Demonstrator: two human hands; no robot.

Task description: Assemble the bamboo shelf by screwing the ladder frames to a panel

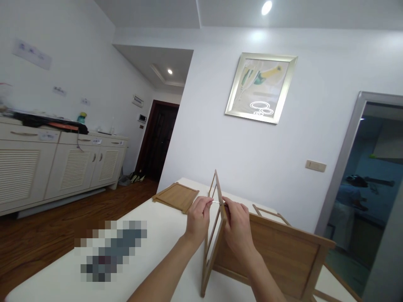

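On the white table (151,239) stands an upright wooden frame (215,235), joined to a wooden panel (283,256) on its right side. My left hand (198,218) is closed in a pinch on a thin metal rod (215,202) that meets the frame's upper rail. My right hand (237,226) is closed around the frame's edge just behind that rod. Both forearms reach in from the lower edge of the view.
A flat wooden panel (176,196) lies at the table's far left; a thin empty frame (270,213) lies at the far right. A white sideboard (56,163) lines the left wall. A dark door (159,140) stands behind, a doorway (365,188) on the right.
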